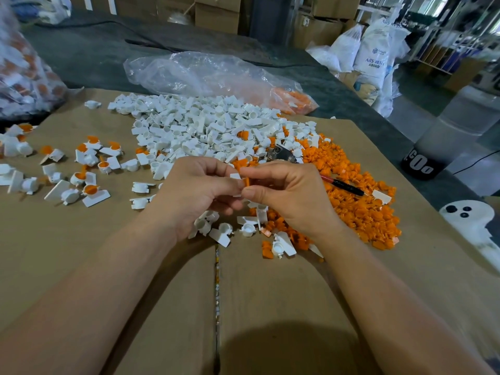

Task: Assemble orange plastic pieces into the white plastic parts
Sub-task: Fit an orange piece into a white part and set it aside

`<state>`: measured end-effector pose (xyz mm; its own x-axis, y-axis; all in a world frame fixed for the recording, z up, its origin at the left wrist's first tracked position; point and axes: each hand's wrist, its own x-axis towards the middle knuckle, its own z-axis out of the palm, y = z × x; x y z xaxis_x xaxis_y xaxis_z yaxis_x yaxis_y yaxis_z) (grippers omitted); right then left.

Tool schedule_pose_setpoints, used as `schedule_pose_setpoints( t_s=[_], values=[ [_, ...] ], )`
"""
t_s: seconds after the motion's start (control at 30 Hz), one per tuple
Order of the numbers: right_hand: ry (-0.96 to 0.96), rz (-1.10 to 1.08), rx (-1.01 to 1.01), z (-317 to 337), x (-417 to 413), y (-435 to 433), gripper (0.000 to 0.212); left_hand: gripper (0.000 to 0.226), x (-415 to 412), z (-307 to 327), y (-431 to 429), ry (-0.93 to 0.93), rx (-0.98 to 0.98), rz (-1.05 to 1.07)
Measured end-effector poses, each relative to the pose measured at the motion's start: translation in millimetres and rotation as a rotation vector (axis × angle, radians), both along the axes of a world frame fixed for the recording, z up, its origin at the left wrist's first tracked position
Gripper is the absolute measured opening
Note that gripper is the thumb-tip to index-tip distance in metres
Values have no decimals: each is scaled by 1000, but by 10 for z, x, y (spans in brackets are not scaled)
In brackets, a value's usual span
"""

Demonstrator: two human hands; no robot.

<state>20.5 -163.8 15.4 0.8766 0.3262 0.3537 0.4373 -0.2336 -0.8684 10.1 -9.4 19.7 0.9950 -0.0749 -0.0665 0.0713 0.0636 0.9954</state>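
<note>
My left hand (194,190) and my right hand (286,196) meet above the cardboard sheet (167,293). The left one grips a white plastic part (235,176), mostly hidden by its fingers. Thumb and forefinger of the right one pinch an orange piece (246,182) against that white part. Behind the hands lies a big heap of white parts (200,128). A heap of orange pieces (357,196) spreads to the right. Several white parts with orange pieces in them (89,169) lie at the left.
A red and black pen (343,185) and a metal tool (282,154) lie on the orange heap. A clear plastic bag (211,74) sits behind the piles, another filled bag (21,77) at far left. A dark container (443,142) stands off the table's right edge.
</note>
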Motion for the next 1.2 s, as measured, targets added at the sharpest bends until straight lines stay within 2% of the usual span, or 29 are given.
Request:
schedule_pose_setpoints(
  t_s=[0.17, 0.27, 0.53, 0.9, 1.03, 1.2],
  values=[
    [242, 47, 194, 55, 39, -52, 23, 11, -1, 22, 14, -38, -52, 1],
    [284, 68, 139, 48, 12, -34, 19, 10, -15, 20, 3, -59, -41, -4],
    [270, 25, 31, 59, 9, -21, 18, 16, -26, 1, -57, -154, 103, 7],
    [297, 60, 46, 57, 14, -44, 18, 12, -22, 4, -41, -117, 74, 8],
    [191, 108, 60, 55, 26, -72, 38, 13, 2, -2, -18, -65, 8, 23],
    [26, 77, 27, 11, -2, -16, 42, 15, -7, 7, -16, -47, 2, 1]
  ],
)
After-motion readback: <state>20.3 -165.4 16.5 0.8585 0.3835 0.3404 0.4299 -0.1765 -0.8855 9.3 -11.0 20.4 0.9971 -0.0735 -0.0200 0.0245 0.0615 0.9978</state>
